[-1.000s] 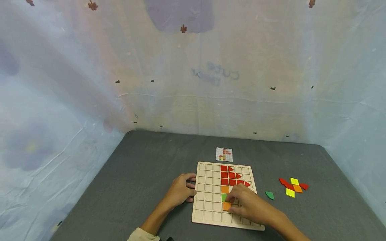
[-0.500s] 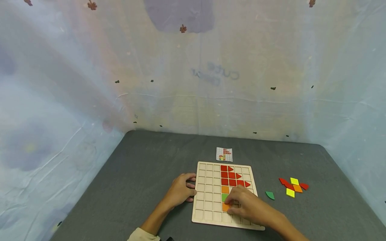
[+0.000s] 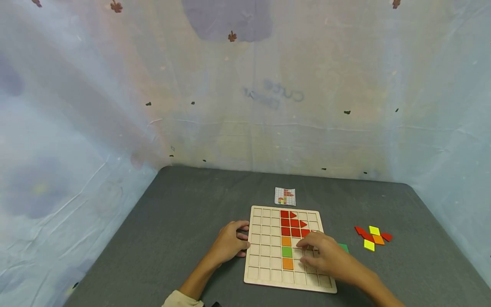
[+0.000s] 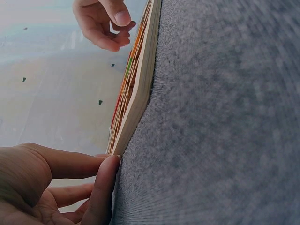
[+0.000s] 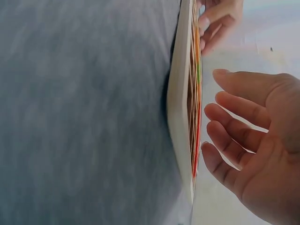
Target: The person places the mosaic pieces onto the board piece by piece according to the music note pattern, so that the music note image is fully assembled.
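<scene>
A wooden grid board [image 3: 264, 251] lies on the dark table. Red square and triangle tiles [image 3: 285, 223] fill part of its far rows. Below them, one column holds an orange tile [image 3: 286, 241], a green tile [image 3: 287, 252] and another orange tile [image 3: 287, 264]. My left hand [image 3: 229, 243] touches the board's left edge with thumb and fingertips; the left wrist view shows the thumb and index finger [image 4: 77, 164] straight at the rim. Over the board's right half hovers my right hand [image 3: 326, 256], fingers spread and holding nothing, as the right wrist view confirms.
Behind the board lies a small printed card [image 3: 285, 197] with a coloured grid picture. Loose yellow, red and orange tiles [image 3: 374, 230] lie to the right. A green piece [image 3: 344, 247] is partly hidden by my right hand. A pale patterned curtain [image 3: 245, 140] surrounds the table.
My right hand has let go of the lower orange tile, which sits in its cell, and has moved right. My left hand stays at the board's edge.
</scene>
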Motion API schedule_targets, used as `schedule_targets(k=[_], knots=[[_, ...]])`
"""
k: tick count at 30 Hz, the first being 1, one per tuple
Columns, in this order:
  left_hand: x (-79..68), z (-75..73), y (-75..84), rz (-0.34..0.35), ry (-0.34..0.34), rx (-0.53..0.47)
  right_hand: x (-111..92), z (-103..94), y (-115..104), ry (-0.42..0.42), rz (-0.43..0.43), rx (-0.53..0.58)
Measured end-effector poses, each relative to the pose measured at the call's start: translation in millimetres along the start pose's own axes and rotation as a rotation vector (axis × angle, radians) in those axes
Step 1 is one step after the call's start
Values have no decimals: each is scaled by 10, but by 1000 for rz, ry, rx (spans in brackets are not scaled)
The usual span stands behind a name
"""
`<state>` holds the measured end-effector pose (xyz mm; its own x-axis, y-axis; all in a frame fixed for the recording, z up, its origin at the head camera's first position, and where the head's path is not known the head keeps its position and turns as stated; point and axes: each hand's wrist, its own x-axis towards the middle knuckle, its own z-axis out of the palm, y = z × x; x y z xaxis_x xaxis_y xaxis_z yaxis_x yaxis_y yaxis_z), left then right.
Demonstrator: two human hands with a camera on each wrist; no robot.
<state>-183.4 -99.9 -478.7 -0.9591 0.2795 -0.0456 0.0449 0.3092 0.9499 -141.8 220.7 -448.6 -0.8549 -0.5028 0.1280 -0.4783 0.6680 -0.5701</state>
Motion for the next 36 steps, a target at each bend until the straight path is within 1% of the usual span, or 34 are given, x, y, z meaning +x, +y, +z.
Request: schedule_targets(k=[2, 8, 13, 17, 21, 26, 33, 36], knots=[[1, -1, -2, 1, 0, 0, -16, -36, 40, 22, 11, -11], [-1, -3, -8, 1, 2, 6, -81, -172, 137, 62, 125, -11], [7, -5, -4, -7, 0, 6, -135, -269, 253, 132, 196, -55], [9, -5, -4, -6, -5, 7, -192, -341, 375, 198, 222, -89], [12, 1, -7, -6, -8, 13, -257, -428, 473, 241, 214, -107], [13, 9, -14, -2, -11, 21, -327, -529, 566, 264, 228, -130], [10, 10, -20, 1, -11, 26, -406, -615, 768, 250, 298, -142], [9, 10, -21, -1, -10, 28, -431, -635, 851, 255, 310, -150]])
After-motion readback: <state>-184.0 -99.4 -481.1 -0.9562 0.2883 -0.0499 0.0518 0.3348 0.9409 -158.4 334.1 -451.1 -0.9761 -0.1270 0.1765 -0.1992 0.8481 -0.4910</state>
